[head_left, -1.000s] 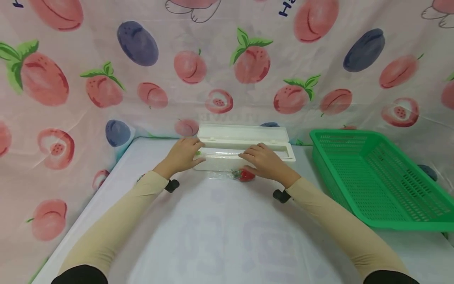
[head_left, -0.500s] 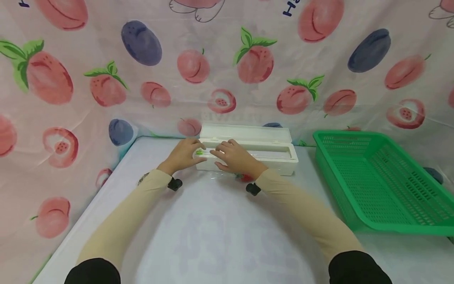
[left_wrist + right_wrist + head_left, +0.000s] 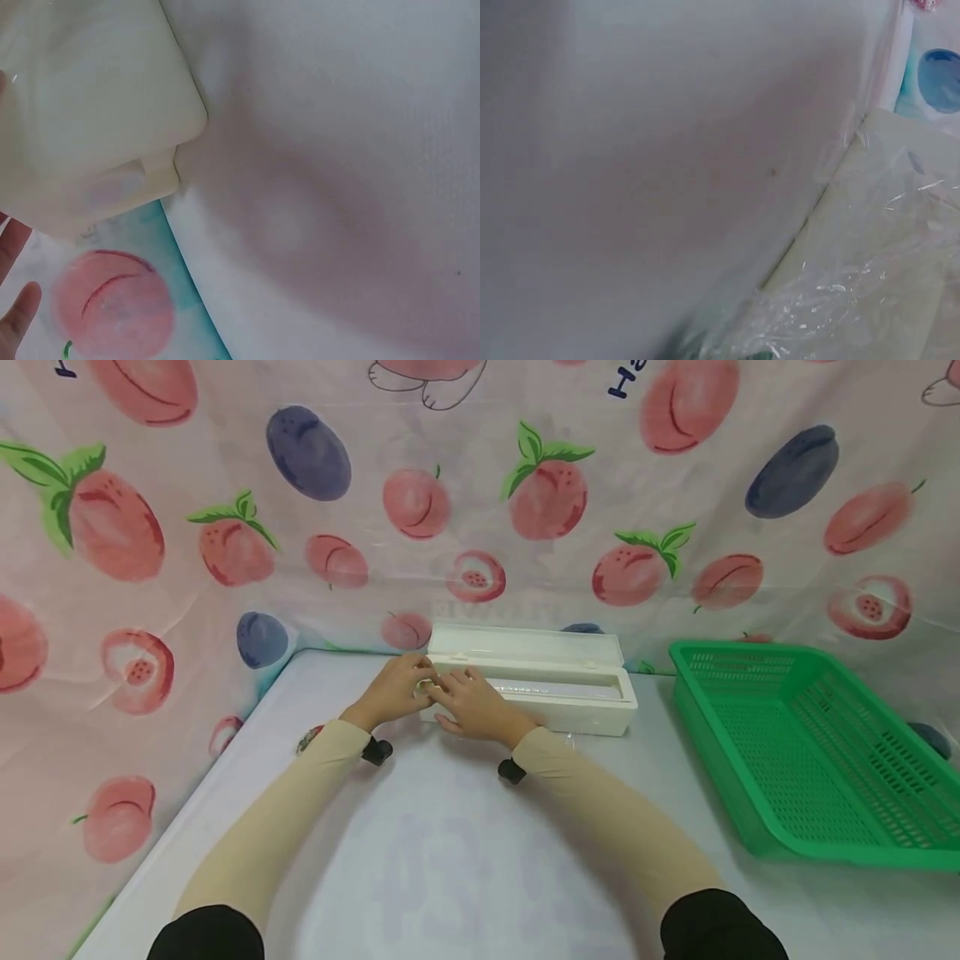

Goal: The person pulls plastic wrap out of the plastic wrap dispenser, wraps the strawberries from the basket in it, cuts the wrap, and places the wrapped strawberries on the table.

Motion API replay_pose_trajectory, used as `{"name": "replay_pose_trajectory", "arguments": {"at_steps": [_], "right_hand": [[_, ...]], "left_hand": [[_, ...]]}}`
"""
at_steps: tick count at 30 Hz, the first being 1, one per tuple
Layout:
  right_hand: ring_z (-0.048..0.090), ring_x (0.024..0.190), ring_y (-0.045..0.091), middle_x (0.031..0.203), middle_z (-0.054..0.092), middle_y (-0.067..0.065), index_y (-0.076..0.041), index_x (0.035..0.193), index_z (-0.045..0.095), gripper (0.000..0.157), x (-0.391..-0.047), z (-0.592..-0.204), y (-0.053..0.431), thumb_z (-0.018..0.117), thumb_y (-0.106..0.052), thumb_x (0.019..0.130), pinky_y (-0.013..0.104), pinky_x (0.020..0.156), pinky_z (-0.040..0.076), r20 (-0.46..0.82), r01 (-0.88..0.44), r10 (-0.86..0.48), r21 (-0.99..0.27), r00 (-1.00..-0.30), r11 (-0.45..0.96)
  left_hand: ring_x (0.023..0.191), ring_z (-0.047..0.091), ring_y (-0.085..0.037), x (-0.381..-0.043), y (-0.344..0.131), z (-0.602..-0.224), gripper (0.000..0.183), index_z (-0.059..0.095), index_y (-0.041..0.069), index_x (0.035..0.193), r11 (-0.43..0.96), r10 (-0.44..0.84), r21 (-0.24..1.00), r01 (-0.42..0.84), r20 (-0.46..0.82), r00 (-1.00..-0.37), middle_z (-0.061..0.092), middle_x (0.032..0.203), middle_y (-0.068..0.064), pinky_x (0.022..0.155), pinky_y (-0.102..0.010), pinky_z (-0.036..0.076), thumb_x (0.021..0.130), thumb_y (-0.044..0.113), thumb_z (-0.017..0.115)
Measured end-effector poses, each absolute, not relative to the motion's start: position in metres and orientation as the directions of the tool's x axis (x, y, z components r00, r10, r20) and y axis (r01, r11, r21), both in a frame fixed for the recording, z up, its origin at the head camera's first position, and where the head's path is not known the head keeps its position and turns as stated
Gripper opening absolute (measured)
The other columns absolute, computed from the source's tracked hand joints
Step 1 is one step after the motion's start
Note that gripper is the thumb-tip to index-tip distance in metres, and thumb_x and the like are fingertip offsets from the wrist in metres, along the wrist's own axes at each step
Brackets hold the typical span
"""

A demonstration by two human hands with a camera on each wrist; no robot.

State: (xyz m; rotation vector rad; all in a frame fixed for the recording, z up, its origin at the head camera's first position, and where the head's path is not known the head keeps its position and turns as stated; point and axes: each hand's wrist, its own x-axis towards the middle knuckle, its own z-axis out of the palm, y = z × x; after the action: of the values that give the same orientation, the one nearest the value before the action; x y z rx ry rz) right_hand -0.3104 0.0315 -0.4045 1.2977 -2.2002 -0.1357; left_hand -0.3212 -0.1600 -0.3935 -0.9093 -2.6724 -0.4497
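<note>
A white cling film dispenser (image 3: pixel 570 714) lies lengthwise at the back of the table, its lid (image 3: pixel 525 645) raised. My left hand (image 3: pixel 393 693) is at its left end; in the left wrist view, separated fingers (image 3: pixel 15 244) show beside the dispenser's end. Close against it, my right hand (image 3: pixel 480 706) reaches in front of the dispenser, and the fingertips of both hands meet. Whether either pinches anything is hidden. Crinkled clear cling film (image 3: pixel 840 300) hangs over the dispenser's front in the right wrist view. Blurred green shows through it at the bottom.
To the right stands a green perforated plastic basket (image 3: pixel 810 852). A white cloth (image 3: pixel 450 860) covers the table. Behind and to the left hangs a fruit-printed curtain (image 3: pixel 540 402).
My right hand has moved left along the dispenser to meet the left hand. The red strawberry under the film, visible earlier, is now hidden behind the right hand and wrist.
</note>
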Motion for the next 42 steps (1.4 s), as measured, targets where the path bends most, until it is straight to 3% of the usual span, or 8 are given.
{"name": "replay_pose_trajectory", "arguments": {"at_steps": [9, 14, 22, 28, 34, 42], "right_hand": [[0.057, 0.099, 0.023, 0.108, 0.060, 0.005, -0.014, 0.126, 0.056, 0.046, -0.316, -0.412, 0.030, 0.061, -0.036, 0.086, 0.039, 0.081, 0.046, 0.445, -0.741, -0.818, 0.392, -0.365, 0.545], [0.059, 0.091, 0.021, 0.098, 0.060, 0.003, -0.015, 0.116, 0.060, 0.032, -0.322, -0.416, 0.029, 0.061, -0.028, 0.087, 0.035, 0.075, 0.046, 0.520, -0.735, -0.793, 0.393, -0.319, 0.553], [0.058, 0.087, 0.018, 0.099, 0.063, 0.003, -0.012, 0.096, 0.061, 0.013, -0.327, -0.418, 0.018, 0.061, -0.024, 0.090, 0.031, 0.072, 0.047, 0.617, -0.720, -0.739, 0.380, -0.271, 0.581], [0.056, 0.085, 0.019, 0.097, 0.060, 0.003, -0.010, 0.092, 0.060, 0.009, -0.326, -0.415, 0.014, 0.057, -0.019, 0.092, 0.032, 0.072, 0.045, 0.617, -0.728, -0.717, 0.321, -0.325, 0.606], [0.052, 0.079, 0.018, 0.086, 0.056, 0.003, -0.010, 0.090, 0.060, 0.006, -0.329, -0.412, 0.011, 0.056, -0.013, 0.092, 0.031, 0.069, 0.042, 0.612, -0.729, -0.701, 0.278, -0.368, 0.625], [0.052, 0.080, 0.019, 0.087, 0.056, 0.004, -0.011, 0.096, 0.061, 0.007, -0.327, -0.409, 0.021, 0.060, -0.014, 0.090, 0.033, 0.071, 0.044, 0.589, -0.721, -0.703, 0.273, -0.398, 0.637]], "left_hand": [[0.099, 0.055, -0.027, -0.322, -0.162, -0.397, 0.020, 0.070, 0.010, 0.093, 0.742, 0.537, 0.219, 0.633, 0.372, -0.757, 0.060, 0.105, -0.008, 0.092, -0.046, 0.042, 0.080, 0.026, 0.072], [0.104, 0.054, -0.028, -0.324, -0.164, -0.399, 0.019, 0.068, 0.010, 0.088, 0.746, 0.526, 0.233, 0.623, 0.367, -0.767, 0.058, 0.107, -0.008, 0.095, -0.048, 0.040, 0.081, 0.028, 0.071], [0.107, 0.052, -0.028, -0.322, -0.165, -0.400, 0.022, 0.069, 0.009, 0.094, 0.752, 0.516, 0.262, 0.605, 0.337, -0.788, 0.057, 0.112, -0.007, 0.095, -0.048, 0.040, 0.082, 0.027, 0.071], [0.106, 0.052, -0.027, -0.322, -0.165, -0.401, 0.032, 0.068, 0.008, 0.105, 0.750, 0.519, 0.246, 0.613, 0.354, -0.778, 0.058, 0.111, -0.007, 0.094, -0.047, 0.041, 0.083, 0.030, 0.071], [0.105, 0.052, -0.028, -0.323, -0.165, -0.402, 0.032, 0.068, 0.008, 0.105, 0.750, 0.516, 0.250, 0.612, 0.358, -0.778, 0.058, 0.111, -0.008, 0.095, -0.048, 0.040, 0.083, 0.031, 0.070], [0.107, 0.052, -0.029, -0.321, -0.164, -0.401, 0.028, 0.068, 0.009, 0.101, 0.763, 0.503, 0.258, 0.592, 0.338, -0.795, 0.058, 0.114, -0.009, 0.096, -0.049, 0.039, 0.084, 0.031, 0.069]]}}
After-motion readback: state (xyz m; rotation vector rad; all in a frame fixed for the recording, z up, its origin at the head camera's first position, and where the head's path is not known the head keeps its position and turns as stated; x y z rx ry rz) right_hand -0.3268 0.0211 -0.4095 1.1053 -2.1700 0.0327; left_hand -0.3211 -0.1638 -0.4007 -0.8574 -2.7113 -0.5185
